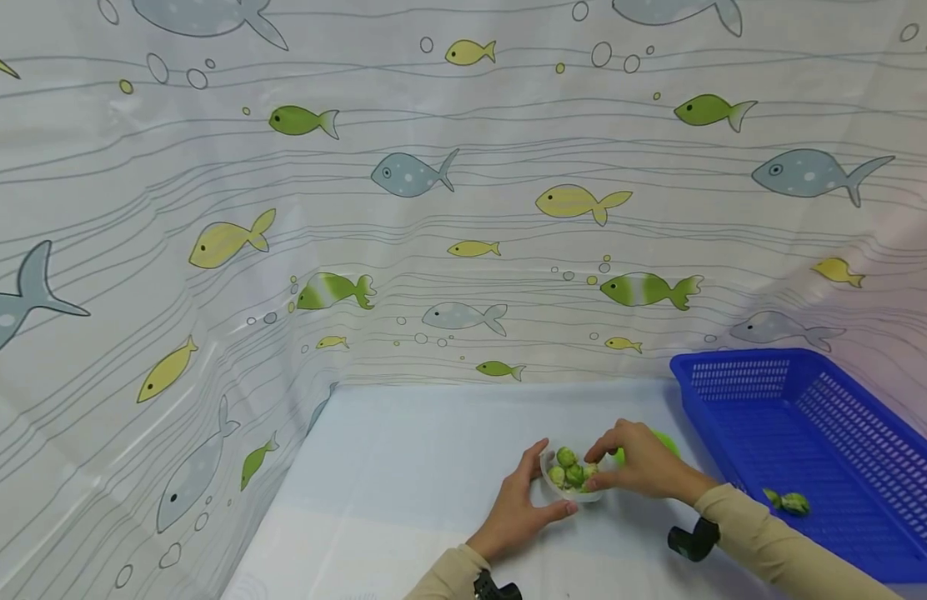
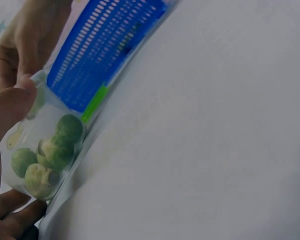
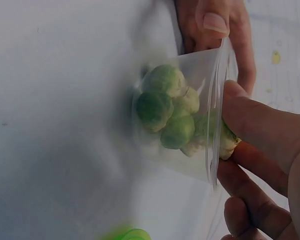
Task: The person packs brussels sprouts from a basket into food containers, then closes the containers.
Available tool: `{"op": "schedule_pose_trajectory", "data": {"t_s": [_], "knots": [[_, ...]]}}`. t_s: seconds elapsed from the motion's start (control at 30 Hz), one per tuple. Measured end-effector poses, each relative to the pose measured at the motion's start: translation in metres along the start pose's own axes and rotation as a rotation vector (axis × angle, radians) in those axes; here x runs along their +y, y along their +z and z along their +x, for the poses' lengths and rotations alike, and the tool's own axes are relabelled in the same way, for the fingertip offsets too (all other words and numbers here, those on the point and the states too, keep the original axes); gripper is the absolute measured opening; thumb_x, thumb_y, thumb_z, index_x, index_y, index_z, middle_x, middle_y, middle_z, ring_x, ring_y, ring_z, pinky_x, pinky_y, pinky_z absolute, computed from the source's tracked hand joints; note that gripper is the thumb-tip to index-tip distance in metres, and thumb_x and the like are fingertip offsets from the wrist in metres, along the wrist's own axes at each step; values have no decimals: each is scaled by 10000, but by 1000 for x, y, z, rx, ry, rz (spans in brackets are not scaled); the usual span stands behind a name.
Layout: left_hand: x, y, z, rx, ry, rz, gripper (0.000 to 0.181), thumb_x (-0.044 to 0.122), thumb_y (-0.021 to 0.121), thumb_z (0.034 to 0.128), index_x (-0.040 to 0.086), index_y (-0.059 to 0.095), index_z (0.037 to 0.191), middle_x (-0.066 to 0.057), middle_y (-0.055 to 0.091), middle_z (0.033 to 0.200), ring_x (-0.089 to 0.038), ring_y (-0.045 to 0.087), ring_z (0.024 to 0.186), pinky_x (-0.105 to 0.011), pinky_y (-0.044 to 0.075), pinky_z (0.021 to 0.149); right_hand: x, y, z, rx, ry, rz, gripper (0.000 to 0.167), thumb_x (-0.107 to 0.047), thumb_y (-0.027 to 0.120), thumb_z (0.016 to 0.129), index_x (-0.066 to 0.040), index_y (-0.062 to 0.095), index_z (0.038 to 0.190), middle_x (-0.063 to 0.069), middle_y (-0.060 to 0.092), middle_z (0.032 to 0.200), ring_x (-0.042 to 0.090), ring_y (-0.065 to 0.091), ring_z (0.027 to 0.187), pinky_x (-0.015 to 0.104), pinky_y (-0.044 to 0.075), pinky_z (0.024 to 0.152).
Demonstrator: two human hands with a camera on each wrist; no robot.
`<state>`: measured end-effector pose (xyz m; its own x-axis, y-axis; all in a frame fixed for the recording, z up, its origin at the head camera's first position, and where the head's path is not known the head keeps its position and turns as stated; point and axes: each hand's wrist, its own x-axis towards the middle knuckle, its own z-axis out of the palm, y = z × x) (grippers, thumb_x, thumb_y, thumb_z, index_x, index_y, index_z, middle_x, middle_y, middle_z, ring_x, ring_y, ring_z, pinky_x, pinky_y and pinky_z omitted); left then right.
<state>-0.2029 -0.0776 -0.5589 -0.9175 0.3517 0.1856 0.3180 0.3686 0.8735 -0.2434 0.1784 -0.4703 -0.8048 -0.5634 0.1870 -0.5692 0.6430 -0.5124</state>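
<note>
Step in hand, as I read it: moving Brussels sprouts at the tub, one by one; in or out I can't tell from a single moment. My L hand (image 1: 519,508) grips the clear plastic tub (image 3: 202,75), thumb near side, fingers round the far side. My R hand (image 1: 643,462) has thumb + fingers pinching a Brussels sprout (image 3: 228,142) right at the tub's mouth; several other sprouts (image 3: 155,111) sit inside, low down. Next move prob. calls for clearing the rim w/o knocking it, L hand steadying.

Edges: tub's upright on the white tabletop (image 1: 403,467), toward its right side. Blue basket (image 1: 816,442) stands to the right, w/ a loose sprout (image 1: 795,503) in it; my R sleeve (image 1: 779,537) crosses its near-left rim in the head view, so elbow could snag there. Bright green item (image 1: 666,443), mostly hidden behind R hand, can't ID. Plenty of open room L of the tub, back to the fish-print sheet (image 1: 403,267).
</note>
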Motion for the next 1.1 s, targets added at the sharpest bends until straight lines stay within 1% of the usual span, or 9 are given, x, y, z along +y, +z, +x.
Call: {"op": "schedule_pose_trajectory", "data": {"t_s": [0.1, 0.2, 0.4, 0.43, 0.57, 0.73, 0.9, 1.03, 1.1], "knots": [[0, 0, 0, 4, 7, 4, 958, 467, 815, 931, 207, 274, 1676, -78, 546, 1592, -198, 551, 1434, -465, 445, 1190, -1, 1, 1, -2, 4, -11, 352, -440, 936, 782, -188, 851, 1012, -174, 781, 947, 191, 615, 923, 290, 457, 788], [1, 0, 0, 3, 4, 4, 952, 492, 810, 928, 251, 271, 1675, -65, 545, 1591, -178, 544, 1436, -459, 437, 1199, 0, 2, 2, 0, 6, -14, 341, -429, 942, 776, -191, 855, 1005, -163, 789, 945, 184, 606, 905, 275, 450, 773], [1, 0, 1, 2, 17, 8, 945, 459, 814, 932, 222, 277, 1673, -87, 556, 1582, -199, 549, 1436, -466, 435, 1201, -2, 6, 5, -11, -10, -15, 287, -393, 939, 788, -194, 867, 981, -136, 800, 921, 151, 567, 857, 251, 435, 741], [1, 0, 1, 3, 18, 10, 949, 454, 815, 933, 202, 278, 1674, -92, 556, 1582, -205, 550, 1437, -467, 435, 1200, -3, 6, 6, -16, -15, -19, 271, -382, 938, 791, -194, 868, 973, -136, 798, 910, 150, 560, 847, 247, 431, 731], [2, 0, 1, 5, 3, 6, 945, 448, 816, 931, 210, 281, 1673, -93, 553, 1585, -216, 547, 1442, -471, 429, 1205, -8, 8, 8, -44, -3, -60, 218, -364, 935, 797, -207, 872, 935, -171, 764, 858, 153, 541, 820, 235, 409, 688], [1, 1, 0, 10, 10, 5, 947, 423, 824, 929, 172, 289, 1669, -103, 561, 1576, -231, 555, 1437, -469, 428, 1206, -13, 12, 10, -74, 33, -137, 229, -393, 930, 795, -209, 871, 918, -172, 711, 838, 116, 518, 829, 238, 423, 672], [0, 1, 0, 14, 18, 6, 950, 433, 825, 927, 171, 292, 1669, -95, 575, 1563, -214, 564, 1426, -454, 433, 1202, -16, 14, 11, -48, 7, -198, 218, -355, 946, 774, -191, 868, 894, -138, 695, 816, 64, 459, 789, 232, 420, 639], [-1, 0, 0, 16, 25, 8, 952, 449, 822, 928, 187, 289, 1671, -84, 574, 1564, -199, 566, 1422, -441, 438, 1197, -19, 15, 13, -11, -31, -259, 211, -322, 964, 755, -176, 867, 874, -114, 718, 799, 67, 438, 762, 225, 401, 617], [-1, -1, 0, 17, 23, 9, 951, 453, 822, 927, 198, 288, 1671, -77, 574, 1564, -190, 564, 1420, -439, 437, 1197, -21, 16, 14, 13, -48, -289, 225, -312, 976, 738, -166, 867, 870, -94, 736, 801, 72, 449, 765, 232, 416, 621]]}}
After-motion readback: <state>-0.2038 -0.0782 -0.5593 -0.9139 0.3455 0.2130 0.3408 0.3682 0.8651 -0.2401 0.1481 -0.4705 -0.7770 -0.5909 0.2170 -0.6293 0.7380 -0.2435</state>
